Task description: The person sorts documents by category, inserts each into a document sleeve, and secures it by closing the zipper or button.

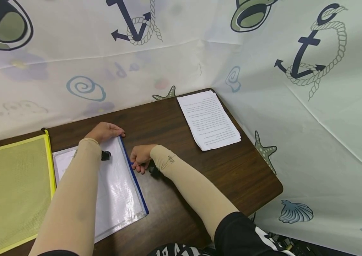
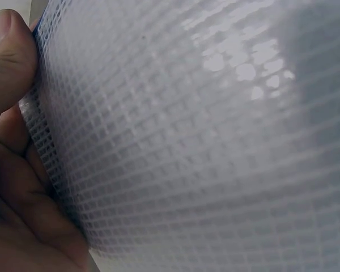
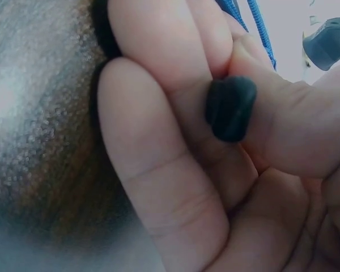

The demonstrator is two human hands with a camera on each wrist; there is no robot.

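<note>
Right wrist view is basically all fingers: the right hand [image 3: 215,147] has its thumb and forefinger pinched tight on a small black zipper pull [image 3: 231,107], with the blue zipper edge [image 3: 259,25] running off just behind it. From the head view that right hand [image 1: 141,157] sits about halfway along the blue-zippered side of a clear mesh pouch [image 1: 117,188] (there looks to be paper inside, hard to read any of it). The left hand [image 1: 104,131] is curled over the pouch's far corner, and up close the left thumb [image 2: 11,56] is pressed against the mesh edge, gripping it. The pouch lies flat on a dark wooden table [image 1: 200,177]. Just beside it on the left is a yellow mesh pouch [image 1: 11,192], and a stack of printed sheets [image 1: 209,119] sits well apart at the far right corner.
</note>
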